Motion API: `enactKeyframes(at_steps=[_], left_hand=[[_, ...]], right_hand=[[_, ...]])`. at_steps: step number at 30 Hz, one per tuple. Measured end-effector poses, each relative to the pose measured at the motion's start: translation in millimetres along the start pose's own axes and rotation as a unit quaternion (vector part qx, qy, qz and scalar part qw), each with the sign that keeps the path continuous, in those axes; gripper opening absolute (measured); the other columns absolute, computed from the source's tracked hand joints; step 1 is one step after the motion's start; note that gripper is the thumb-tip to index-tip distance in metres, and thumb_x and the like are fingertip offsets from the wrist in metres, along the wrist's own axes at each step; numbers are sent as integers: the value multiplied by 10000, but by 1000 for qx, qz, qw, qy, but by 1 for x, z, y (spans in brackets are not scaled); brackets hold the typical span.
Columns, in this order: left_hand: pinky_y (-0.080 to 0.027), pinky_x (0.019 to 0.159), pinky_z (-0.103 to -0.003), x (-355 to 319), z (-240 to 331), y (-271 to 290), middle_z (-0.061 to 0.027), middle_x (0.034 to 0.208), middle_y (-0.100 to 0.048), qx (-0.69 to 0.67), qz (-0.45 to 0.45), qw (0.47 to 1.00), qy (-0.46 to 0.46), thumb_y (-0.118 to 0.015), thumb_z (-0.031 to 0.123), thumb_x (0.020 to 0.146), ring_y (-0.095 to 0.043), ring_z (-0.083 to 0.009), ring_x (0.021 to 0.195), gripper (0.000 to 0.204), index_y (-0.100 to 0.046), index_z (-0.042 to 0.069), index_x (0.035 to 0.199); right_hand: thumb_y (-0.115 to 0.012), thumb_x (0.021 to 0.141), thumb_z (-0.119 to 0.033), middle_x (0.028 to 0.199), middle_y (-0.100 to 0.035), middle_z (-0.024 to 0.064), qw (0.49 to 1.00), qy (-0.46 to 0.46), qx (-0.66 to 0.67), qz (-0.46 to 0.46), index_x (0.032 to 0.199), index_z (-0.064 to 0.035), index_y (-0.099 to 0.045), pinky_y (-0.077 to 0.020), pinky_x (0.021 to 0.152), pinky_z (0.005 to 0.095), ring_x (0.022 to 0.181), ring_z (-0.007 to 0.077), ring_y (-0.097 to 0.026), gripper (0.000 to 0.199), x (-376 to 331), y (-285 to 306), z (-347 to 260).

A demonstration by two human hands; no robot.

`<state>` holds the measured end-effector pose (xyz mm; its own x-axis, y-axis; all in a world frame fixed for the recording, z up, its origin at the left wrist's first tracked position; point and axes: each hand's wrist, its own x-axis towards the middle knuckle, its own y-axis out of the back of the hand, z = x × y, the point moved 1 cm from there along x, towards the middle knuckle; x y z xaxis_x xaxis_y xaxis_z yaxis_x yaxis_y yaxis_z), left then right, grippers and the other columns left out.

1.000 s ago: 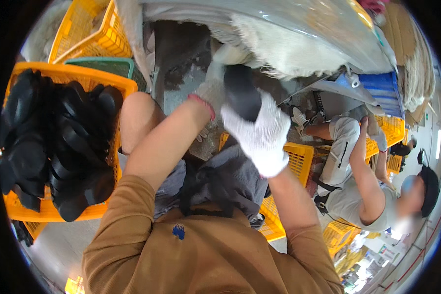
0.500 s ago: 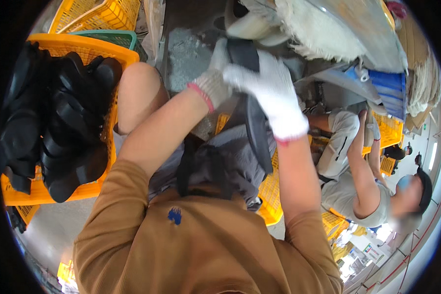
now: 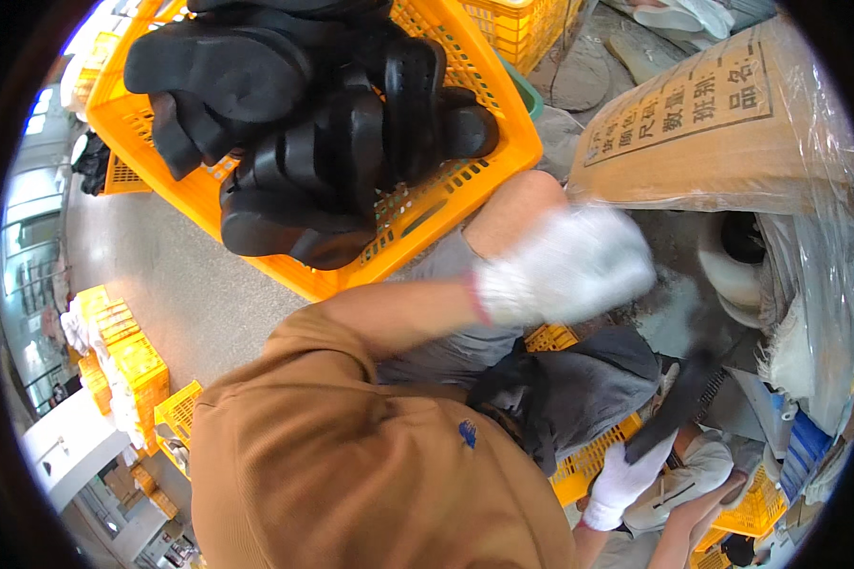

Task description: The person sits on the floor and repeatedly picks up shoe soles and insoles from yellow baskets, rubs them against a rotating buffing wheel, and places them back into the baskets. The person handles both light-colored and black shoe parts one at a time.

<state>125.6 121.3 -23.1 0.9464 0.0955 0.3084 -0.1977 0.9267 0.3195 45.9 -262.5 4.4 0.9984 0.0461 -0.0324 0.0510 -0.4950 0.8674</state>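
"Footwear (image 3: pixel 218 71), black and heaped, fills our orange crate (image 3: pixel 512 161) in the head view. Why there?"

"Probably so we can reach it seated: the crate stands just beside our bare left knee (image 3: pixel 517 211)."

"And our left hand (image 3: pixel 569 266)?"

"It hangs near that knee, gloved and blurred. We see nothing in it, and we cannot tell whether its fingers are spread or pressed together."

"Then where is the long black piece (image 3: pixel 674 408)?"

"Out to our right, well apart from the crate. Our right hand (image 3: pixel 626 482) has its gloved fingers closed around the lower end, and the rest sticks up past them, tilted."

"Why by the end?"

"We'd guess one end is grip enough for something so slim, and it leaves most of the length uncovered."
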Motion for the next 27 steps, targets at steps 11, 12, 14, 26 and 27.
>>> enactKeyframes(at_steps=[11,12,14,26,27], left_hand=[[-563,1047,-499,29,-94,209,-302,1279,-653,386,279,867,147,-947,343,734,-667,-402,1247,981,-448,-20,1498],[-615,949,-397,19,-50,204,-144,1099,-763,167,306,936,39,-945,265,778,-757,-282,987,750,-604,-49,1368],[-627,873,-382,-7,36,188,-105,1096,-742,-32,316,948,8,-786,61,889,-752,-234,940,349,-642,-3,1200],[-654,940,-499,-27,40,-177,-164,1126,-792,-649,-98,546,521,-710,202,1029,-788,-311,995,227,-737,31,1177],[-658,938,-492,-17,47,-197,-180,1125,-790,-640,-71,588,489,-710,202,1027,-791,-321,984,244,-732,22,1189]], right_hand=[[-731,919,-79,1616,-551,233,991,-87,35,-92,1568,4,-548,-373,1258,425,1498,358,-530,679,-2,-14,-11],[-762,905,-99,1615,-551,236,996,-3,67,-63,1572,10,-541,-366,1264,430,1511,365,-513,711,-5,-22,-35],[-847,835,-105,1634,-501,285,987,147,68,-5,1642,53,-406,-335,1285,475,1554,438,-436,934,-14,-35,-82],[-762,911,-69,1209,-768,85,893,-204,396,-64,1347,37,-695,-528,1017,341,1091,191,-703,454,-35,35,-75],[-795,875,-84,1234,-752,89,915,-208,344,-26,1382,38,-663,-510,1047,342,1135,196,-683,539,-35,39,-75]])
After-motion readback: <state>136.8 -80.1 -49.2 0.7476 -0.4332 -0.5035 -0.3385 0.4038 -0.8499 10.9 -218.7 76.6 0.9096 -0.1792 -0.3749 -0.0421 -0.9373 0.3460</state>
